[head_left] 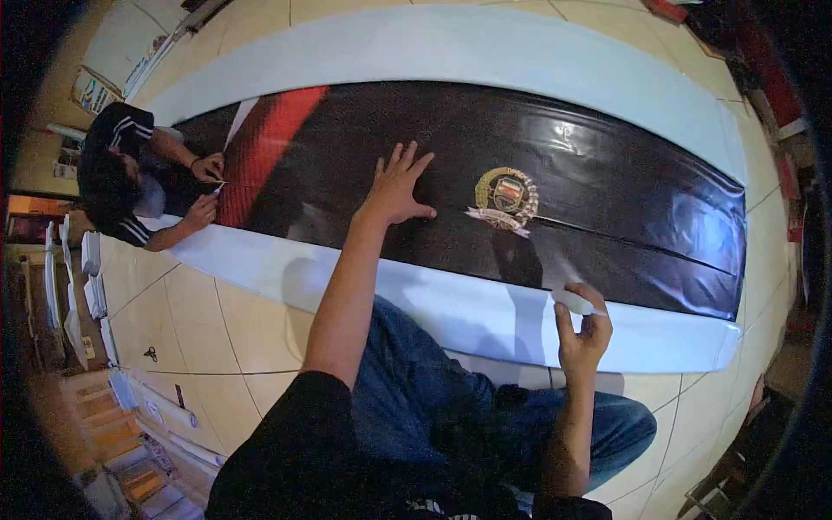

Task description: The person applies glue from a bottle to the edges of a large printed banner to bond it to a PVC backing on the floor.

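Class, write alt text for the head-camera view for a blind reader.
A left hand spreads on a dark banner; the right hand holds a small white object. A co-worker leans over the banner's left end.

The visible set comprises one banner [347,165], one emblem [509,198], one red stripe [282,130], two white borders [416,43], one white object [572,302], one pair of jeans [416,373], one co-worker [113,173] with two hands, and two wearer's hands, namely one left hand [399,192] and one right hand [585,334].
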Demonstrator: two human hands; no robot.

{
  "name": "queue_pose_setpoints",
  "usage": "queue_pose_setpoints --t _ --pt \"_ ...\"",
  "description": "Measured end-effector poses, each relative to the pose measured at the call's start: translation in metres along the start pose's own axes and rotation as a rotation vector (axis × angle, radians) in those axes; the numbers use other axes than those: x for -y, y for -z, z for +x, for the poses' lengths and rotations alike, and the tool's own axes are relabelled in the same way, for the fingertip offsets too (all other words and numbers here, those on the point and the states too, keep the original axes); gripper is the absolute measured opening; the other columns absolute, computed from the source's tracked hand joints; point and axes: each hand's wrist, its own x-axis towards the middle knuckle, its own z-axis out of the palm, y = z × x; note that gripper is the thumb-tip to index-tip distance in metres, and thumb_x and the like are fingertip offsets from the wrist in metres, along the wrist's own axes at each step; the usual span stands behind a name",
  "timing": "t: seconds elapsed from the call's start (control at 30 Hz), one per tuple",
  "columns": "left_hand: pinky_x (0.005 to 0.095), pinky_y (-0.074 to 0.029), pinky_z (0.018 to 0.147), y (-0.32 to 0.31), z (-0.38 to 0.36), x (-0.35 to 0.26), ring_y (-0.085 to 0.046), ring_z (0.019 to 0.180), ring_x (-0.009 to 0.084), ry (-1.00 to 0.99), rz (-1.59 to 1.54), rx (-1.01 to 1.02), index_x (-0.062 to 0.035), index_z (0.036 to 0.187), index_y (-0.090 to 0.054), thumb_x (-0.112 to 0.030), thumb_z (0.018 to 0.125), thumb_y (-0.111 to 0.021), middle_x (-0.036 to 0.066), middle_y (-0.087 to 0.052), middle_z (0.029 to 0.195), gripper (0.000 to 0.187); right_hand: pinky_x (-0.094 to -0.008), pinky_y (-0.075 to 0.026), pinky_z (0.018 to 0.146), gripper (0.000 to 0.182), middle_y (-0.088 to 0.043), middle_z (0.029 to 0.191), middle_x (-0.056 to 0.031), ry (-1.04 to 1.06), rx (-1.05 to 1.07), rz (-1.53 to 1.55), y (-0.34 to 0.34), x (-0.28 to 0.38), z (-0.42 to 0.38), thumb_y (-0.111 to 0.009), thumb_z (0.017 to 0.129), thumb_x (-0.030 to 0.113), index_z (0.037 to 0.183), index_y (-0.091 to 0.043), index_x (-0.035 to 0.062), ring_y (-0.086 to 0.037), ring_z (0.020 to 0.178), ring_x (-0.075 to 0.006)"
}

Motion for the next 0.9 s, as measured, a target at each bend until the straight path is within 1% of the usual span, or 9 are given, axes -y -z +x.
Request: queue_pose_setpoints --t 0.03,0.07,0.13,0.23,0.47,0.57,0.7,0.8,0.9 --pt "0.0540 -0.013 0.114 0.001 0.003 -0.004 -0.007 0.144 0.0340 0.014 0.097 0.050 -0.0225 0.148 -0.025 -0.043 0.054 -0.086 0.015 -0.010 0.156 0.114 -0.0347 -0.047 0.086 0.027 -0.065 0.100 -0.0146 -0.018 0.008 -0.004 -0.009 -0.006 0.010 -0.072 0.075 0.004 0.100 -0.062 -0.0004 -0.062 0.096 -0.0273" --pt "0.0540 -0.013 0.114 -0.005 0.005 -0.002 -0.007 0.144 0.0340 0.018 0.091 0.075 -0.0225 0.148 -0.025 -0.043 0.054 -0.086 0.015 -0.010 0.156 0.114 -0.0348 -0.047 0.085 0.027 -0.065 0.100 -0.0143 -0.001 0.052 -0.005 -0.018 -0.010 0.017 -0.072 0.074 0.004 0.099 -0.062 0.0002 -0.062 0.095 -0.0276" --pt "0.0591 -0.001 0.114 -0.015 0.013 0.002 0.001 0.144 0.0336 0.047 0.064 0.107 -0.0234 0.150 -0.015 -0.049 0.044 -0.088 0.015 -0.003 0.156 0.131 -0.0349 -0.048 0.084 0.028 -0.066 0.100 -0.0141 -0.001 0.104 -0.017 -0.035 -0.019 0.033 -0.073 0.074 0.004 0.099 -0.062 0.0009 -0.063 0.095 -0.0278" --pt "0.0598 0.000 0.113 -0.021 0.026 -0.001 0.001 0.144 0.0356 -0.032 0.069 0.087 -0.0234 0.150 -0.015 -0.052 0.041 -0.088 0.018 -0.005 0.155 0.135 -0.0345 -0.049 0.083 0.030 -0.066 0.100 -0.0142 0.034 0.220 -0.045 -0.058 -0.034 0.045 -0.073 0.072 0.002 0.100 -0.063 0.0021 -0.063 0.095 -0.0291" --pt "0.0600 0.000 0.113 -0.045 0.041 0.008 -0.004 0.144 0.0350 -0.082 -0.007 0.059 -0.0251 0.148 -0.023 -0.055 0.044 -0.085 0.017 -0.009 0.155 0.126 -0.0347 -0.049 0.084 0.029 -0.066 0.101 -0.0133 -0.057 0.289 -0.065 -0.101 -0.058 0.043 -0.073 0.074 0.005 0.101 -0.063 0.0029 -0.064 0.096 -0.0278" --pt "0.0602 -0.001 0.113 -0.052 0.046 0.012 -0.007 0.144 0.0339 -0.094 -0.052 -0.053 -0.0244 0.144 -0.035 -0.056 0.048 -0.083 0.017 -0.015 0.154 0.111 -0.0349 -0.050 0.084 0.030 -0.066 0.101 -0.0134 -0.063 0.290 -0.055 -0.116 -0.067 0.036 -0.074 0.073 0.005 0.101 -0.063 0.0033 -0.064 0.096 -0.0273" --pt "0.0598 -0.001 0.112 -0.054 0.049 0.013 -0.007 0.144 0.0352 -0.105 -0.057 -0.055 -0.0238 0.143 -0.037 -0.058 0.049 -0.082 0.018 -0.015 0.154 0.109 -0.0348 -0.050 0.084 0.031 -0.066 0.101 -0.0134 -0.077 0.308 -0.102 -0.130 -0.070 0.038 -0.075 0.073 0.005 0.102 -0.063 0.0032 -0.064 0.096 -0.0273" --pt "0.0612 -0.003 0.111 -0.055 0.048 0.005 -0.009 0.143 0.0362 -0.093 -0.034 -0.061 -0.0265 0.144 -0.034 -0.060 0.049 -0.081 0.019 -0.013 0.154 0.112 -0.0347 -0.050 0.084 0.031 -0.065 0.102 -0.0137 -0.096 0.287 -0.091 -0.138 -0.069 0.035 -0.075 0.073 0.005 0.101 -0.063 0.0026 -0.064 0.096 -0.0279" --pt "0.0636 0.001 0.110 -0.060 0.044 -0.006 -0.005 0.143 0.0391 -0.150 -0.006 -0.063 -0.0237 0.147 -0.028 -0.063 0.047 -0.080 0.023 -0.009 0.154 0.120 -0.0345 -0.050 0.084 0.030 -0.065 0.102 -0.0141 -0.134 0.283 -0.082 -0.140 -0.063 0.028 -0.074 0.073 0.004 0.101 -0.062 0.0020 -0.064 0.096 -0.0282"
